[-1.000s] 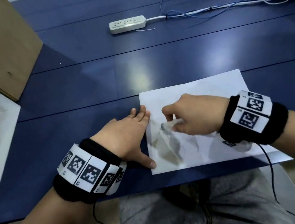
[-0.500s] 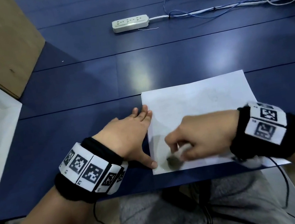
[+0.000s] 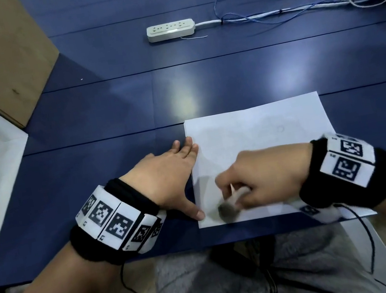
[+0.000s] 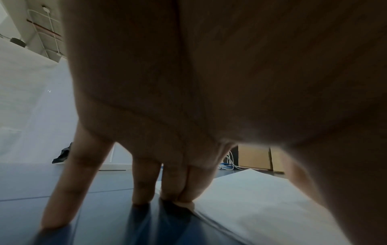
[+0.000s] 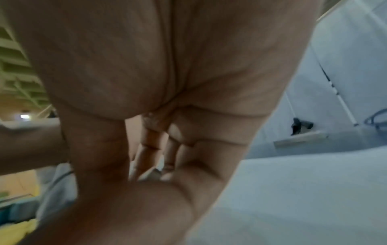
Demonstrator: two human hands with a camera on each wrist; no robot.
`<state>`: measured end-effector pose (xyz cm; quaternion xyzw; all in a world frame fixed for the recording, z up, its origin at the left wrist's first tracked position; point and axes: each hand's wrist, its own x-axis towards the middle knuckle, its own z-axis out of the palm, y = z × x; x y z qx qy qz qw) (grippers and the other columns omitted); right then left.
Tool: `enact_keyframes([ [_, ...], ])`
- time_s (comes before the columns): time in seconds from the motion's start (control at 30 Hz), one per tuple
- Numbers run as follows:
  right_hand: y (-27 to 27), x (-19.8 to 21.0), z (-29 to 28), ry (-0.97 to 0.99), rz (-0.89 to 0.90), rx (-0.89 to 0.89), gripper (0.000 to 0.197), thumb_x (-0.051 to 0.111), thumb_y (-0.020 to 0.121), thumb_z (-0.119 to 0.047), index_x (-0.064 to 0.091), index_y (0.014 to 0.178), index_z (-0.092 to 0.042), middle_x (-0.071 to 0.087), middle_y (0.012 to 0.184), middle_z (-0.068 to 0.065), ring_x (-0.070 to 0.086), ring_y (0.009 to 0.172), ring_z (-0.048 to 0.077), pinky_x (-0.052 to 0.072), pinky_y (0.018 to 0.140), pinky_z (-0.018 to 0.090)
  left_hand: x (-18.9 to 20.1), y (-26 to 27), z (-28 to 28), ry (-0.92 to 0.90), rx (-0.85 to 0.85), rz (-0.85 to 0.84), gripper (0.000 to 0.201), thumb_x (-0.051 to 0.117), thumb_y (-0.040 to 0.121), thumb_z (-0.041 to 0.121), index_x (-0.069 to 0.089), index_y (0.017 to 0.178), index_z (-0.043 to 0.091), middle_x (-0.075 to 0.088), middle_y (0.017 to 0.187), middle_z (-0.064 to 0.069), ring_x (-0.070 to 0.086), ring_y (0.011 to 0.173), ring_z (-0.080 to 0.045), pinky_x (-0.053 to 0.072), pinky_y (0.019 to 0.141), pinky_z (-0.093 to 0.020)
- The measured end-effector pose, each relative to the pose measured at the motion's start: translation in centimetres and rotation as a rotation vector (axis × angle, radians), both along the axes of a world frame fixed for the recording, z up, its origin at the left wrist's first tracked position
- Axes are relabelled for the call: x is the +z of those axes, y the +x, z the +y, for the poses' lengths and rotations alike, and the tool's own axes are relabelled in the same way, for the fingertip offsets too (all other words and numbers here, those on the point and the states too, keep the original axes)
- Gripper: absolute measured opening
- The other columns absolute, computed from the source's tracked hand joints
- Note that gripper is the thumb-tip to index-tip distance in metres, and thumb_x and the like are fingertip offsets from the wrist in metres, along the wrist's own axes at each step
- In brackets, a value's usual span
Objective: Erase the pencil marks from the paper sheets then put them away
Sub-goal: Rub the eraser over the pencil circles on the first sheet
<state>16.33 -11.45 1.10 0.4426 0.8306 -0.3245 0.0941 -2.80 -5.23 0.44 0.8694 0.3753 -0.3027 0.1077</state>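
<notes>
While the right hand pinches the eraser, it has swept from mid-sheet 1 second ago down to the near left corner of the paper, where the dark tip is blurred with rubbing. The left hand stays flat, fingers straight, thumb and fingertips pressing the left edge. Beyond, the upper sheet shows only faint traces, so I judge erasing well along, putting away not begun. Farther off lie a power strip and cables.
</notes>
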Motion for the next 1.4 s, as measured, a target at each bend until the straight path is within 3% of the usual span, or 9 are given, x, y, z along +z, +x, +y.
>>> enact_keyframes([
  [0.17, 1.7, 0.2, 2.7, 0.249, -0.103, -0.220, 0.022, 0.057, 0.090, -0.043, 0.058, 0.103, -0.025, 0.049, 0.068, -0.013, 0.053, 0.077, 0.019, 0.038, 0.066, 0.029, 0.1, 0.0, -0.2, 0.002, 0.004, -0.004, 0.142, 0.071, 0.061, 0.077, -0.017, 0.156, 0.019, -0.023, 0.161, 0.007, -0.011, 0.150, -0.011, 0.021, 0.118, -0.052],
  [0.37, -0.2, 0.9, -0.3, -0.030, -0.075, 0.041, 0.019, 0.063, 0.087, -0.032, 0.061, 0.105, -0.027, 0.059, 0.075, -0.009, 0.054, 0.072, 0.013, 0.047, 0.068, 0.030, 0.1, -0.1, -0.1, -0.004, 0.004, -0.007, 0.142, 0.073, 0.061, 0.076, -0.016, 0.156, 0.018, -0.023, 0.162, 0.006, -0.010, 0.151, -0.012, 0.023, 0.117, -0.052],
  [0.53, 1.8, 0.6, 2.9, 0.326, -0.177, -0.276, 0.024, 0.050, 0.095, -0.040, 0.056, 0.104, -0.019, 0.049, 0.070, -0.007, 0.049, 0.071, 0.020, 0.035, 0.058, 0.031, 0.2, 0.0, -0.3, 0.002, 0.011, -0.009, 0.141, 0.073, 0.062, 0.075, -0.015, 0.156, 0.019, -0.022, 0.162, 0.006, -0.011, 0.151, -0.012, 0.021, 0.118, -0.052],
  [0.6, 1.9, 0.5, 2.6, 0.313, -0.139, -0.226, 0.020, 0.052, 0.094, -0.038, 0.055, 0.102, -0.020, 0.053, 0.070, -0.006, 0.050, 0.071, 0.021, 0.037, 0.059, 0.032, 0.2, 0.0, -0.2, 0.007, 0.004, -0.006, 0.141, 0.072, 0.062, 0.076, -0.016, 0.156, 0.018, -0.023, 0.162, 0.006, -0.010, 0.151, -0.012, 0.023, 0.118, -0.051],
  [0.73, 0.2, 0.3, -0.1, 0.030, -0.007, 0.039, 0.017, 0.058, 0.087, -0.035, 0.059, 0.100, -0.024, 0.066, 0.081, -0.003, 0.057, 0.072, 0.017, 0.048, 0.068, 0.032, 0.0, 0.0, 0.0, 0.001, 0.001, 0.003, 0.143, 0.072, 0.061, 0.077, -0.017, 0.156, 0.018, -0.023, 0.162, 0.005, -0.011, 0.151, -0.013, 0.023, 0.118, -0.051],
  [0.93, 1.5, 0.3, 2.9, 0.306, -0.118, -0.220, 0.023, 0.053, 0.092, -0.041, 0.058, 0.100, -0.020, 0.055, 0.072, -0.004, 0.055, 0.078, 0.024, 0.042, 0.065, 0.032, -0.1, 0.0, -0.1, 0.004, 0.014, -0.004, 0.142, 0.073, 0.061, 0.076, -0.016, 0.156, 0.019, -0.023, 0.161, 0.007, -0.011, 0.151, -0.012, 0.022, 0.118, -0.052],
  [1.13, 0.3, 0.5, 0.4, 0.064, -0.019, 0.015, 0.020, 0.058, 0.088, -0.039, 0.062, 0.101, -0.024, 0.067, 0.085, -0.004, 0.055, 0.075, 0.016, 0.048, 0.071, 0.031, -0.1, 0.0, -0.1, 0.008, 0.005, -0.002, 0.143, 0.073, 0.060, 0.077, -0.016, 0.156, 0.018, -0.023, 0.161, 0.006, -0.009, 0.151, -0.013, 0.023, 0.117, -0.051],
  [1.3, 1.6, 0.3, 3.2, 0.274, -0.105, -0.197, 0.022, 0.057, 0.089, -0.040, 0.060, 0.103, -0.024, 0.064, 0.082, -0.003, 0.055, 0.081, 0.020, 0.042, 0.068, 0.030, 0.0, 0.1, -0.1, 0.009, 0.009, 0.001, 0.143, 0.072, 0.060, 0.077, -0.016, 0.156, 0.019, -0.023, 0.162, 0.006, -0.010, 0.151, -0.013, 0.024, 0.117, -0.051],
  [1.4, 1.5, 0.3, 2.5, 0.253, -0.074, -0.130, 0.020, 0.056, 0.089, -0.039, 0.060, 0.101, -0.024, 0.062, 0.077, -0.004, 0.054, 0.076, 0.020, 0.044, 0.067, 0.032, 0.0, 0.1, -0.1, 0.009, 0.008, 0.008, 0.143, 0.072, 0.060, 0.076, -0.017, 0.156, 0.019, -0.024, 0.161, 0.006, -0.010, 0.151, -0.012, 0.023, 0.117, -0.052],
])
